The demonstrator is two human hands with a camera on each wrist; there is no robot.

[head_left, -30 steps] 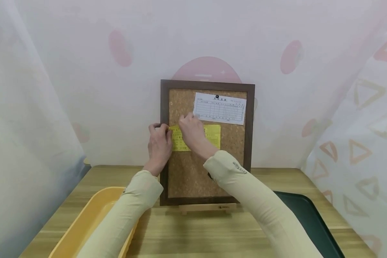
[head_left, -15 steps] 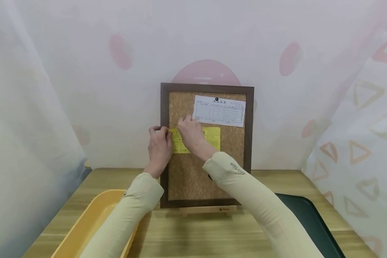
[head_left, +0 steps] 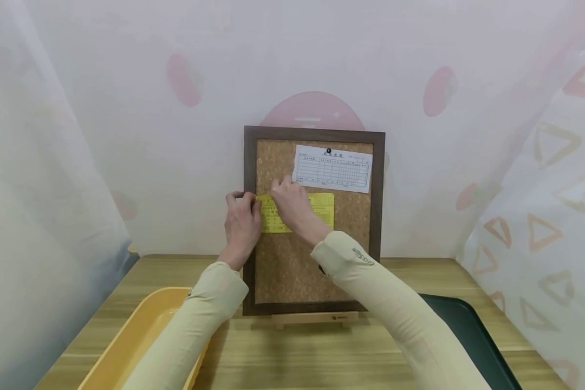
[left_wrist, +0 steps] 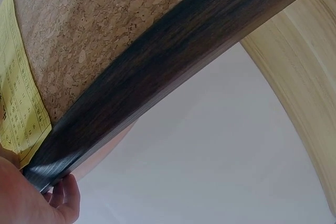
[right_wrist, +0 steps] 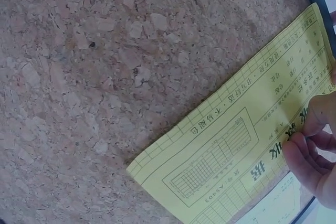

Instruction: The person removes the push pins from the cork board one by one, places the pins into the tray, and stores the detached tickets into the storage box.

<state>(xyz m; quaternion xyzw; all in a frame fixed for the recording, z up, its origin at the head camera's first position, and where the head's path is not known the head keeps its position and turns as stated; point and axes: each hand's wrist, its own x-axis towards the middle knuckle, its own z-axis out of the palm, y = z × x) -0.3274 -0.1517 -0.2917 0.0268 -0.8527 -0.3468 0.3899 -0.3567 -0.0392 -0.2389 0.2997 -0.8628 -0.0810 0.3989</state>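
Pale backdrop (head_left: 214, 65) behind corkboard (head_left: 297, 265); left hand (head_left: 242, 223) clasps its frame (head_left: 250, 162) by the yellow slip's (head_left: 324, 208) corner, right hand (head_left: 296, 205) pinches, probably a pin, over the slip's upper part: seemingly fastening, calling for a firm inward press.

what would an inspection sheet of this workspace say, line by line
surface: wood-grain table
job's things: framed corkboard upright on a wooden stand; white slip slanted under a black pin; yellow slip below it, reaching the frame's left side
clutter: yellow tray at left, green tray at right, both cut off by the picture edge
hands: left hand grips the frame's left edge beside the yellow slip; right hand has its fingers curled over the yellow slip, anything between them too small to tell
cables: nothing seen
surroundings: pale backdrop with pink shapes
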